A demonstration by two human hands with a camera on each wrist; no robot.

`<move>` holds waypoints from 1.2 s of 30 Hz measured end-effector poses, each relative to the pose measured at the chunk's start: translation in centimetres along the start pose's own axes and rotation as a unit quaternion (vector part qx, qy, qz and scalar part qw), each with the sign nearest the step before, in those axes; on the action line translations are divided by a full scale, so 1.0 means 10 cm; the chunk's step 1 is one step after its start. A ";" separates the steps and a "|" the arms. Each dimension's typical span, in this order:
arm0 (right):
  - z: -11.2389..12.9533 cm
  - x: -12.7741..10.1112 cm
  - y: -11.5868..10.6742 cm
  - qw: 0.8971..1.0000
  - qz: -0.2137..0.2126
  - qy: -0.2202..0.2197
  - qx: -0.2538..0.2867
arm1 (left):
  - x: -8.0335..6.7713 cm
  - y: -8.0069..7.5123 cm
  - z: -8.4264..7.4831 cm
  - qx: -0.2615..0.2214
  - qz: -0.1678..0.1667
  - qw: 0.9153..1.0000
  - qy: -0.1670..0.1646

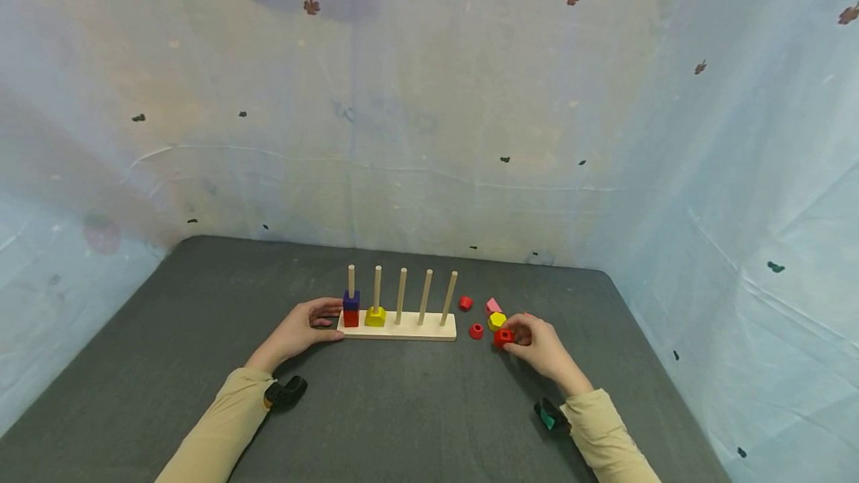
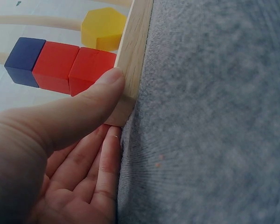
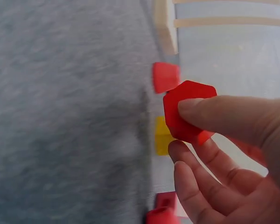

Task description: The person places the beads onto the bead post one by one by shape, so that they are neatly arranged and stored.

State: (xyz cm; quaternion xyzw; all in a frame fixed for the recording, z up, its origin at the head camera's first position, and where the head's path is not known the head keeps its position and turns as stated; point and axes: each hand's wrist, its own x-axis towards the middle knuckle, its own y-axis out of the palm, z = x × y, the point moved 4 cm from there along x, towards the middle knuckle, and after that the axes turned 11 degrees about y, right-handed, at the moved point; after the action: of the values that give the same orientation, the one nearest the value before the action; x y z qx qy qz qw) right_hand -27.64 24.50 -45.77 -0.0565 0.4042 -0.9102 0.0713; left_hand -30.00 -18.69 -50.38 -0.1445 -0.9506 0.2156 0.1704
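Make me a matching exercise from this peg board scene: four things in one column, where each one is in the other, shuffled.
Things:
1. blue block
2. yellow block
3. red hexagon
4. left hand

Places:
A. pinched in the right hand
B. against the end of the wooden base
C. on the first peg, above red
D. at the bottom of the second peg

Pairs: 1-C, 2-D, 3-A, 4-B

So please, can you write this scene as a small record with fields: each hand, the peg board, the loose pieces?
left hand: thumb pressed against the end of the wooden peg board, nothing gripped
right hand: fingers pinch a red hexagonal piece
pegs: five upright; first carries red blocks with a blue block on top, second a yellow piece
loose pieces: red, pink and yellow, right of the board
surface: grey mat
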 end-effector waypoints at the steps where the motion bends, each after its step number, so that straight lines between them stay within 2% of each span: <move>1: 0.02 0.00 -0.02 1.000 -0.003 -0.001 0.004 | 0.00 0.00 0.00 -0.002 0.001 1.000 0.001; 9: 0.27 0.03 -0.14 0.998 -0.005 -0.003 0.067 | -0.02 -0.01 0.00 -0.006 -0.002 1.000 0.001; 17: 0.89 -0.04 -0.35 0.993 -0.007 -0.048 0.106 | -0.02 -0.01 0.00 -0.013 0.001 1.000 0.006; 19: 0.96 0.00 -0.38 0.992 -0.014 -0.065 0.107 | -0.01 -0.01 0.01 -0.013 0.003 1.000 0.006; 25: 1.03 0.24 -0.36 0.988 -0.015 -0.096 0.121 | 0.01 -0.01 0.04 -0.010 0.007 1.000 0.007; 27: 1.12 0.28 -0.34 0.986 -0.011 -0.095 0.133 | 0.01 -0.01 0.04 -0.010 0.008 1.000 0.007; 31: 1.39 0.34 -0.28 0.984 -0.007 -0.110 0.143 | 0.01 -0.02 0.04 -0.008 0.007 1.000 0.009; 36: 1.85 0.26 -0.22 0.978 0.003 -0.136 0.157 | 0.01 -0.02 0.04 -0.012 0.007 1.000 0.009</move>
State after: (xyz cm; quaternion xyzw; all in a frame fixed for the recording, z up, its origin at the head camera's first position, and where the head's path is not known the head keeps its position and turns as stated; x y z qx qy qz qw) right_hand -27.46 12.07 -31.65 -0.1665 0.2427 -0.9460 0.1359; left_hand -30.30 -18.92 -50.61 -0.1554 -0.9505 0.2040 0.1752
